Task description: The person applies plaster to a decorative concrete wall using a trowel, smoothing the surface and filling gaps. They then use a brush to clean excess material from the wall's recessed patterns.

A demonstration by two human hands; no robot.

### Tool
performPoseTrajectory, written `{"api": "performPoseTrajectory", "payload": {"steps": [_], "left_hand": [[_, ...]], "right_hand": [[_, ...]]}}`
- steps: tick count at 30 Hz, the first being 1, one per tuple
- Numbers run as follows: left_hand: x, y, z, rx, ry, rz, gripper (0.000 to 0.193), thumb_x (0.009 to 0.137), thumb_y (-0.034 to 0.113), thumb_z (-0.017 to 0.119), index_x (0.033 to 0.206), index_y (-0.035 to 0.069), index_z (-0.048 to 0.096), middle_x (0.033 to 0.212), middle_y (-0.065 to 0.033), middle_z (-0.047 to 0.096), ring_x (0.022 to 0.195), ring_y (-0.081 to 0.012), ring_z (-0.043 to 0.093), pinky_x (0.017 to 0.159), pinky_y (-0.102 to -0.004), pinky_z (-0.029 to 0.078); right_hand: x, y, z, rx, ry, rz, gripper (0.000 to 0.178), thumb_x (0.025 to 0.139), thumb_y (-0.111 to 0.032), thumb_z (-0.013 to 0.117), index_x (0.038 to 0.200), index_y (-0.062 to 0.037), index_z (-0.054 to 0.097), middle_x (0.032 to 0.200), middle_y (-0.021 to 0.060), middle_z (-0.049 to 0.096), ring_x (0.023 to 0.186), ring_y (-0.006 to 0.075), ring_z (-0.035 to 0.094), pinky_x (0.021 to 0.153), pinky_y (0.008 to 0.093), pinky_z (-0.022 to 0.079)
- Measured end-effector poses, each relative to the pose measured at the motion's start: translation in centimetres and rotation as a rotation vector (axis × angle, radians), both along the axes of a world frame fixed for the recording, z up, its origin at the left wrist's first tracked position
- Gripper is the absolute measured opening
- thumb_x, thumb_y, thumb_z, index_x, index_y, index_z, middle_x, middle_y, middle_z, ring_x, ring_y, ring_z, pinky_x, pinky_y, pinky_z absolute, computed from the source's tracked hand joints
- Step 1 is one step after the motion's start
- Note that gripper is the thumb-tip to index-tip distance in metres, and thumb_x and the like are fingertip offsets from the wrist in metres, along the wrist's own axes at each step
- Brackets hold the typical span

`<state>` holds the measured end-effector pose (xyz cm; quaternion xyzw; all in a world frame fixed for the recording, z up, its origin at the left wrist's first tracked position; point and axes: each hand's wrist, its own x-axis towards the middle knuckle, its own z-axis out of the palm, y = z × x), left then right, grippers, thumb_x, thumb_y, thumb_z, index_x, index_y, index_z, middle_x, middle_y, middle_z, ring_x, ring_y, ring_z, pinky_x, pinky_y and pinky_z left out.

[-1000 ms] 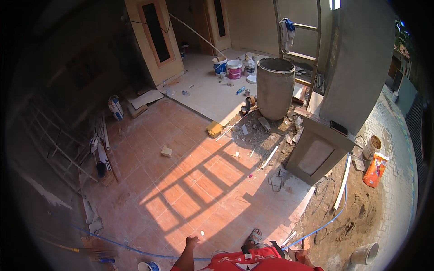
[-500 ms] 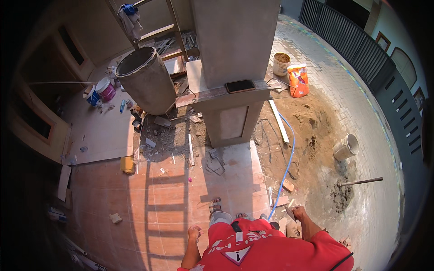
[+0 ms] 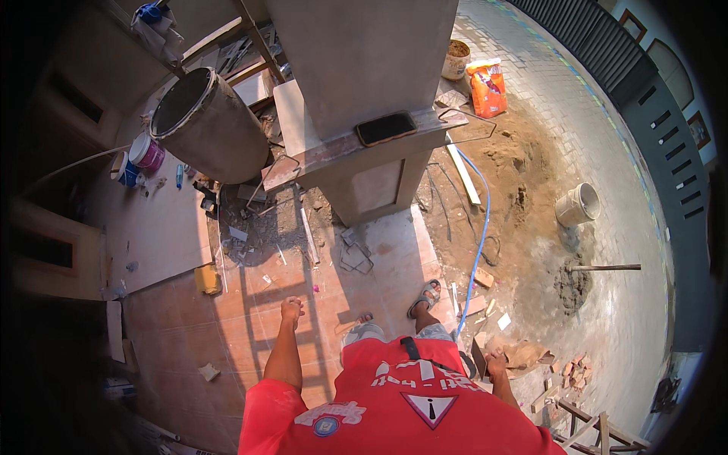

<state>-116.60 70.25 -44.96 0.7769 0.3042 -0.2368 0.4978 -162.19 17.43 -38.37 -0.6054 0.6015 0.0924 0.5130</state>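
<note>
My left hand hangs out ahead over the reddish tiled floor, its fingers loosely bent and slightly apart, with nothing seen in it. Low at my right side, my right hand is closed around what looks like a trowel; its dark flat blade sticks out beside my leg, while the handle is hidden in the fist. In front of me stands a grey plastered pillar. On its ledge lies a dark flat rectangular thing.
A large grey cylinder stands left of the pillar among rubble. To the right are a sand heap, a blue hose, a pale bucket, a long-handled tool in wet mortar and an orange sack. Broken bricks lie near my right.
I have stepped forward, so the pillar looks nearer and my right foot is now ahead. My left arm has swung forward; my right hand stays low with the trowel.
</note>
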Motion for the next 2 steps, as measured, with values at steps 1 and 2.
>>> {"api": "performPoseTrajectory", "payload": {"steps": [1,2], "left_hand": [[2.5,-2.4,1.3,-0.015,0.001,-0.041,0.038,0.095,0.018,0.059,0.129,0.002,0.053,0.104,-0.0174,0.067,0.074,-0.0188,0.065,0.053,-0.0317,0.053],[4.7,-4.5,2.2,-0.033,-0.019,-0.062,0.039,0.096,0.019,0.059,0.131,0.003,0.053,0.109,-0.0194,0.066,0.081,-0.0195,0.066,0.055,-0.0334,0.055]], "right_hand": [[-0.1,-0.6,0.0,0.027,-0.005,-0.005,0.033,0.088,-0.015,0.066,0.118,-0.0017,0.065,0.095,0.0122,0.069,0.077,0.0214,0.063,0.066,0.0337,0.052],[0.0,-1.0,-0.1,0.08,0.125,-0.052,0.042,0.088,-0.014,0.067,0.128,-0.0014,0.061,0.108,0.0129,0.068,0.096,0.0194,0.064,0.083,0.0296,0.05]]}}
